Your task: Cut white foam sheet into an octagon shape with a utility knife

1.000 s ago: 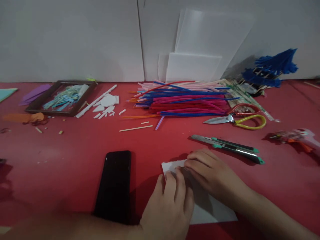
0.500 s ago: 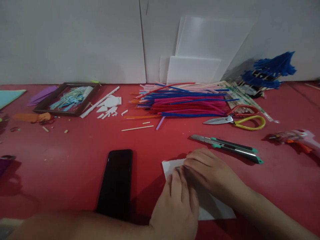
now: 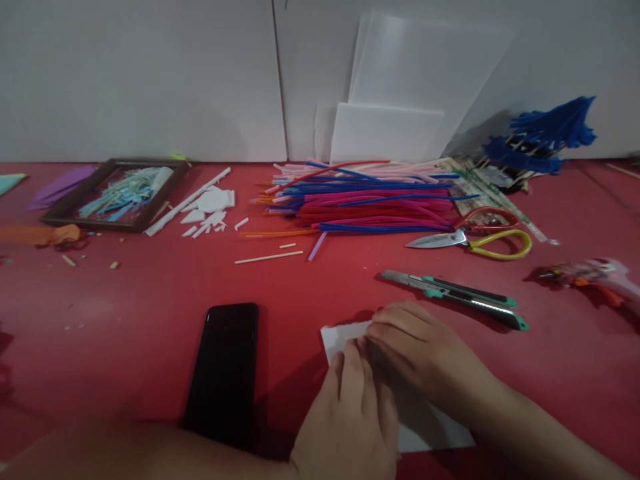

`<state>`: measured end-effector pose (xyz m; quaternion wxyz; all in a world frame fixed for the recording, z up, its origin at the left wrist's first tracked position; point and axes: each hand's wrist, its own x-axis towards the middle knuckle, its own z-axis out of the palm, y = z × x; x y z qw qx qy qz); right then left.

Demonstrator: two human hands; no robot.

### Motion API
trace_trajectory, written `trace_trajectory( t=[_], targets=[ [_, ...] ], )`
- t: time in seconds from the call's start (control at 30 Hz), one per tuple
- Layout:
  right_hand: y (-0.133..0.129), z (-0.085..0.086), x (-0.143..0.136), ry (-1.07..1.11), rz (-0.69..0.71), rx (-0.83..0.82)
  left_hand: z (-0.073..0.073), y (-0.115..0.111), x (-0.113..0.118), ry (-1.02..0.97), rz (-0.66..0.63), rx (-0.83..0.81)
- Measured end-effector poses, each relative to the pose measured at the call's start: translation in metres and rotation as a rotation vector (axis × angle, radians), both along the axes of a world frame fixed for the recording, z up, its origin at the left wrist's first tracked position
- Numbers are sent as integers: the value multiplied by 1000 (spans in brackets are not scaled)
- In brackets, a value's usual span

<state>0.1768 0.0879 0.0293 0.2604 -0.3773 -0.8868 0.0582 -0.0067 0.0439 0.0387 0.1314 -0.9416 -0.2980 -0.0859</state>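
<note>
A white sheet (image 3: 435, 430) lies on the red table, partly under both hands. My left hand (image 3: 350, 407) rests on it with fingers bent together, their tips meeting the other hand near the sheet's upper part. My right hand (image 3: 415, 340) comes in from the right, its fingers curled over the sheet. Whatever the fingertips pinch is hidden between the hands. A black phone (image 3: 223, 370) lies left of the hands. Beyond my right hand is a utility knife (image 3: 470, 303) with green ends.
Scissors (image 3: 470, 240) and a bundle of coloured pipe cleaners (image 3: 370, 203) lie further back. A glue gun (image 3: 585, 273) is at the right. White scraps (image 3: 213, 203) and a brown frame (image 3: 113, 227) are back left; white sheets (image 3: 385, 130) lean on the wall.
The view has shifted slightly, so the phone and the objects at left appear further left. Both hands keep nearly the same pose on the sheet.
</note>
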Motion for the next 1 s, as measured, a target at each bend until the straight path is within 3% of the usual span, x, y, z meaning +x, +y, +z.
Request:
trace_trajectory(
  t=[0.57, 0.73, 1.0],
  targets=[
    [0, -3, 1, 1, -33, 5, 4, 11, -4, -54, -44, 36],
    [0, -4, 2, -4, -43, 8, 10, 16, -5, -65, -42, -65],
    [0, -2, 3, -1, -37, -30, 11, 5, -2, 43, 21, -146]
  ],
)
